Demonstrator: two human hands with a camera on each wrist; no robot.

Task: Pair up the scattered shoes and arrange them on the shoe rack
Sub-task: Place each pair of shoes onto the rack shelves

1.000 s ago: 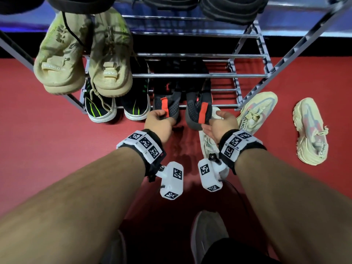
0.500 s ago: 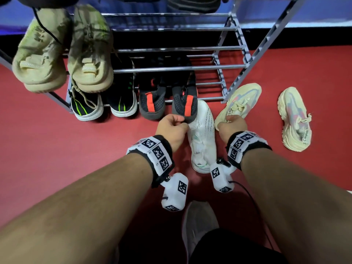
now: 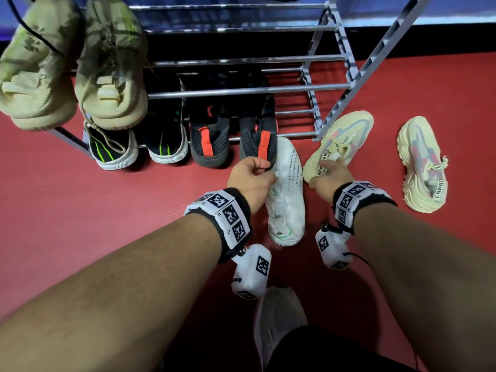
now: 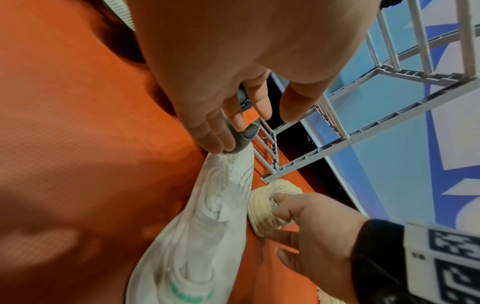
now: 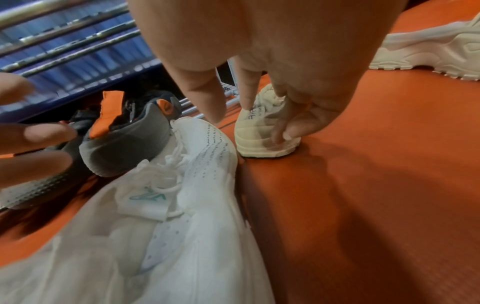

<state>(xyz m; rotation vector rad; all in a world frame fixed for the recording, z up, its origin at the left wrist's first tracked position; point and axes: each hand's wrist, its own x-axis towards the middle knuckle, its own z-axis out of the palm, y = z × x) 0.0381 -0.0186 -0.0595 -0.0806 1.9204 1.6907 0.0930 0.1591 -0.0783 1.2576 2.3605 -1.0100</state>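
Observation:
My right hand (image 3: 326,167) grips the heel of a cream sneaker (image 3: 339,140) lying on the red floor by the rack's right leg; in the right wrist view its fingers (image 5: 283,127) curl round the heel collar of that cream sneaker (image 5: 262,142). My left hand (image 3: 257,167) hovers with loose, straight fingers (image 4: 213,142) at the heel of the right grey-and-orange shoe (image 3: 257,140), holding nothing. That shoe stands beside its mate (image 3: 209,140) on the bottom shelf. A white sneaker (image 3: 287,194) lies between my hands. The second cream sneaker (image 3: 424,162) lies further right.
The metal shoe rack (image 3: 241,89) holds an olive pair (image 3: 112,73) on an upper shelf and a black-and-green pair (image 3: 166,138) at bottom left. The right parts of the shelves show bare rails. My own grey shoe (image 3: 276,318) is near the bottom edge.
Both hands left the grey-and-orange shoes' heels. My right hand moved right and took the cream sneaker's heel; my left hand shifted right to the right grey shoe's heel.

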